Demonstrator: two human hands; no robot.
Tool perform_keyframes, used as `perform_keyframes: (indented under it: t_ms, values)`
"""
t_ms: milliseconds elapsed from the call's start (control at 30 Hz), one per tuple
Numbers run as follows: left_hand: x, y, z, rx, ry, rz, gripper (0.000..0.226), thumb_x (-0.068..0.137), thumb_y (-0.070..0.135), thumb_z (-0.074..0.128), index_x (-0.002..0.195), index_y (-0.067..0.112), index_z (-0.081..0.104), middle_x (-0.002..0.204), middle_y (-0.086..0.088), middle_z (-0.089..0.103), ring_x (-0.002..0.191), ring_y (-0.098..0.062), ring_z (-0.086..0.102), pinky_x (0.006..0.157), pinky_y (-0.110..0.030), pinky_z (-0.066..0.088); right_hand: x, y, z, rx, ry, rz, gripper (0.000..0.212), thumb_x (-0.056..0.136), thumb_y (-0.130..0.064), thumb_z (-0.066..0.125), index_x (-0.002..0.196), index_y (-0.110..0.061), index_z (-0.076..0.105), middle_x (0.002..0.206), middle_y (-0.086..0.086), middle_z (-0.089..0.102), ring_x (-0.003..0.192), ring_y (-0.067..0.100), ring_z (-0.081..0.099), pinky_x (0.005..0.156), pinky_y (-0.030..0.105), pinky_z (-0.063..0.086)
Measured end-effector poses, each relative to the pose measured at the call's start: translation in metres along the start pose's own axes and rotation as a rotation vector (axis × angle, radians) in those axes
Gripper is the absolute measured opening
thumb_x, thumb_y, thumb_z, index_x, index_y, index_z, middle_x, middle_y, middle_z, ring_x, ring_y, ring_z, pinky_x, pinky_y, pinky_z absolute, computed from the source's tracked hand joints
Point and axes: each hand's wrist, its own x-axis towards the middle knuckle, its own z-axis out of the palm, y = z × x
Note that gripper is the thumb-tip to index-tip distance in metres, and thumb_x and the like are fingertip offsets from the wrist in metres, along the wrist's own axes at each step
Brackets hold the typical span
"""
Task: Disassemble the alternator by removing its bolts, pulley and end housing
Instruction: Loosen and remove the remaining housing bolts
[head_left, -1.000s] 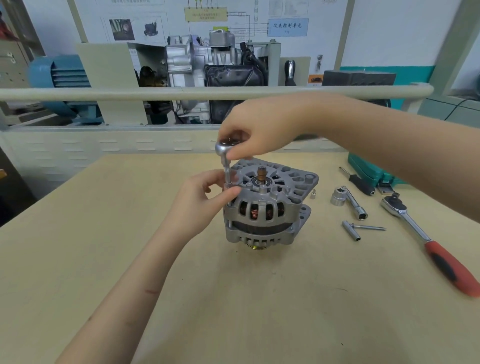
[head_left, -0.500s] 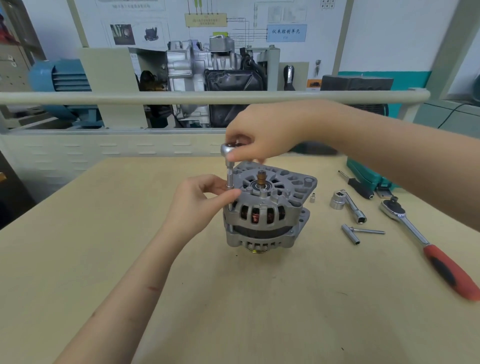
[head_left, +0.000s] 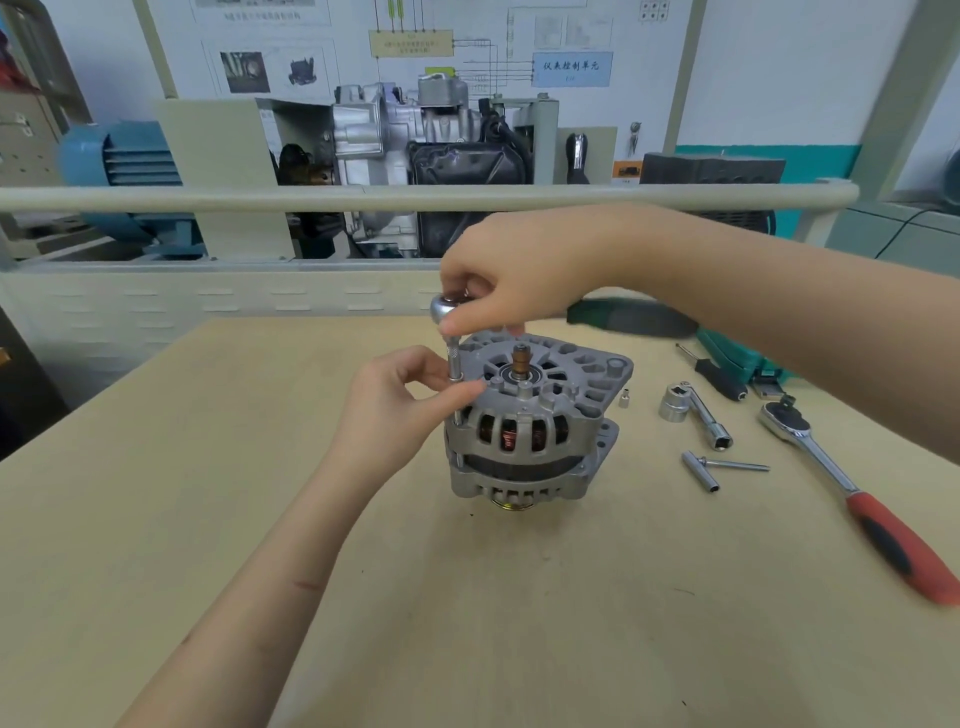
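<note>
One alternator (head_left: 535, 426), two ratchets (head_left: 852, 483), three loose sockets (head_left: 674, 402), two hands (head_left: 395, 405)

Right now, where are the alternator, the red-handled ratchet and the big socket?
alternator (head_left: 530, 431), head view, slotted side housing.
red-handled ratchet (head_left: 893, 540), head view, red grip.
big socket (head_left: 674, 401), head view, outer wall.

The right hand (head_left: 511, 280) covers most of the small chrome ratchet head (head_left: 445, 306), and its green handle (head_left: 631, 317) is a blur. The brass-coloured pulley (head_left: 511, 503) shows only as a sliver under the grey cast alternator (head_left: 535, 421). The red-handled ratchet (head_left: 883, 525) (smeared at its far end) runs off the right edge. The bolt under the socket is hidden.
</note>
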Motion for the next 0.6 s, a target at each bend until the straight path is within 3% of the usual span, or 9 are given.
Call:
perform_keyframes:
  t_ms: [133,200,300,367,467,600]
  values:
    - [-0.001,-0.002,-0.008,-0.116,-0.168,-0.039,0.016,0.079,0.014,0.069,0.077,0.030,0.066,0.070,0.021,0.067,0.073,0.014,0.057,0.065,0.001,0.036,-0.002,-0.001,-0.005,0.023,-0.045,-0.061,0.028,0.091,-0.030,0.051,0.104,-0.009,0.062,0.074,-0.005,0.062,0.061,0.002,0.050,0.055,0.003,0.036]
    - [0.000,-0.002,-0.005,-0.088,-0.133,-0.058,0.016,0.077,0.016,0.071,0.071,0.029,0.065,0.065,0.018,0.066,0.069,0.012,0.057,0.061,-0.002,0.038,-0.003,0.000,-0.003,0.005,-0.041,-0.030,0.037,0.091,-0.038,0.049,0.102,-0.005,0.062,0.069,-0.004,0.063,0.060,0.006,0.054,0.053,0.003,0.036]
    - [0.001,-0.001,-0.001,0.033,-0.018,-0.010,0.023,0.071,0.020,0.077,0.060,0.025,0.057,0.062,0.014,0.060,0.063,0.008,0.053,0.060,-0.006,0.036,-0.002,0.000,0.001,-0.050,-0.017,0.034,0.057,0.091,-0.049,0.042,0.094,0.004,0.062,0.056,-0.002,0.055,0.050,0.011,0.046,0.046,0.005,0.034]
    - [0.000,-0.001,-0.002,0.015,-0.049,0.002,0.019,0.072,0.019,0.075,0.064,0.025,0.059,0.067,0.015,0.061,0.066,0.011,0.054,0.062,-0.003,0.036,-0.002,0.000,0.000,-0.025,-0.028,0.019,0.047,0.092,-0.045,0.045,0.099,-0.001,0.060,0.059,-0.007,0.056,0.055,0.010,0.050,0.047,0.009,0.035]
    - [-0.001,0.000,-0.009,-0.066,-0.185,-0.034,0.012,0.080,0.016,0.068,0.079,0.027,0.065,0.079,0.019,0.065,0.075,0.016,0.055,0.068,0.002,0.037,-0.004,-0.002,-0.001,0.009,-0.048,-0.025,0.028,0.093,-0.032,0.046,0.110,-0.011,0.055,0.077,-0.014,0.054,0.068,0.000,0.052,0.056,0.008,0.037]
    - [0.000,0.002,-0.005,0.026,-0.083,-0.020,0.018,0.075,0.020,0.073,0.064,0.026,0.061,0.065,0.015,0.062,0.062,0.011,0.055,0.057,-0.004,0.037,-0.006,-0.001,0.006,-0.059,-0.016,-0.017,0.031,0.096,-0.038,0.039,0.107,-0.013,0.052,0.078,-0.011,0.049,0.069,0.005,0.051,0.059,0.019,0.036]
